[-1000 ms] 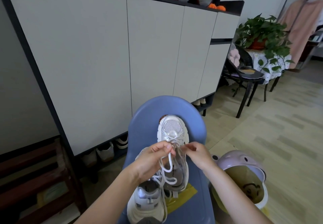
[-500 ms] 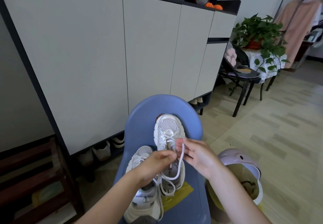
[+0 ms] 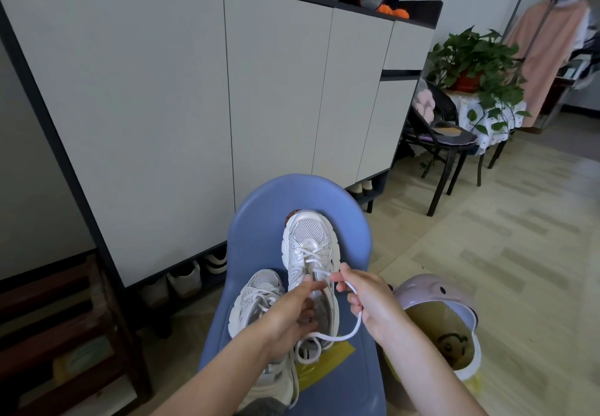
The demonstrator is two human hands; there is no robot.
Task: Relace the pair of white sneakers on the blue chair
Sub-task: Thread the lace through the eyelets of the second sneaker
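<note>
"Where were the shoes?"

"The pair of white mesh sneakers sat on the round blue plastic chair (image 3: 259, 208). The far white sneaker (image 3: 310, 253) lay toe away, near the chair back. The near white sneaker (image 3: 256, 298) lay just beside it, closer to the person."

"What were the hands doing?"

"The right hand (image 3: 367, 298) pinched the thin white shoelace (image 3: 337, 337) of the far sneaker, fingers curled round it. The left hand (image 3: 289, 315) pinched something at the eyelets, fingers curled together, likely the other lace end, but I could not tell for sure."

"What had just changed?"

"A second before, both hands were close together over the shoe. Now the right hand had pulled out to the side, and the lace made a long loop down onto the seat. I think one more hole got threaded. The upper holes were still to do."

"What else was near?"

"A pale purple bin (image 3: 435, 318) stood right of the chair. A tall white cupboard (image 3: 162, 91) stood behind."
</note>
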